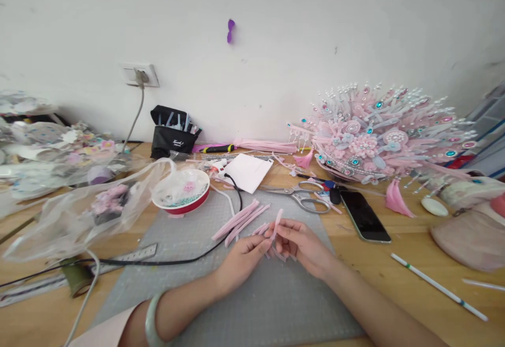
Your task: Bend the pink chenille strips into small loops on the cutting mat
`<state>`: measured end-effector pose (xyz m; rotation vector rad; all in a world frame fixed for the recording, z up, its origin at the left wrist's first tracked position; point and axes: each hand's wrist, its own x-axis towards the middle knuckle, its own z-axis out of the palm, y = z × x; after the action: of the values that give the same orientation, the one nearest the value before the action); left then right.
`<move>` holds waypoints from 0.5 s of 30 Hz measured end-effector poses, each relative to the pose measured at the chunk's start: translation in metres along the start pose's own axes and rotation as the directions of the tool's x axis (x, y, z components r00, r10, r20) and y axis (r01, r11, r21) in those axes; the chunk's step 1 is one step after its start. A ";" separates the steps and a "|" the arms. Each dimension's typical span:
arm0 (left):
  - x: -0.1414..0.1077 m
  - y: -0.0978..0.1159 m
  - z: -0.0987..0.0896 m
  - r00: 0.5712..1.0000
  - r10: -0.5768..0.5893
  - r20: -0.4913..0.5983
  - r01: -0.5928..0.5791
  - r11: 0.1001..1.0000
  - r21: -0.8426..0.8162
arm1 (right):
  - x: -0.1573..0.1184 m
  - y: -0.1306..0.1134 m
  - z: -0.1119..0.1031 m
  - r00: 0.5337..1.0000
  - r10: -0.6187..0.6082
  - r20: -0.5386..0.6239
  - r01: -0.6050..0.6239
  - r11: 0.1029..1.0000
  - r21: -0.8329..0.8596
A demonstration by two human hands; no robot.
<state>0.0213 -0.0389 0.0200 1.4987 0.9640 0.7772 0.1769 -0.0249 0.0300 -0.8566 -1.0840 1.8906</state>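
At the center of the frame, the left hand (243, 261) and right hand (302, 244) meet over the gray mat (276, 305), both pinching one pink strip (278, 220) whose upper end sticks up between them. The step in hand looks like bending or shaping that strip; the next move calls for a light, steady pinch at the fingertips, though how the strip lies under the fingers is hidden. More pink pieces show just beneath the hands, and a small bundle (240, 224) lies just beside them, upper left. Scissors (303, 198) rest above the right hand, near the phone (365, 215). The bowl (189, 208) sits left of center, the jeweled pink ornament (371, 144) at upper right.
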 end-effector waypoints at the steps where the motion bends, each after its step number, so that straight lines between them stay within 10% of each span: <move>1: 0.001 0.000 0.000 1.000 0.012 0.007 -0.012 1.000 0.000 | 0.000 0.001 -0.001 1.000 0.006 0.009 -0.006 1.000 -0.023; 15: -0.003 0.007 -0.002 1.000 0.030 -0.005 -0.029 0.992 0.122 | 0.003 -0.001 -0.008 0.995 -0.005 -0.095 0.010 0.998 0.056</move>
<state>0.0189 -0.0405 0.0277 1.6205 1.0116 0.7562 0.1823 -0.0189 0.0270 -0.8991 -0.9707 1.8464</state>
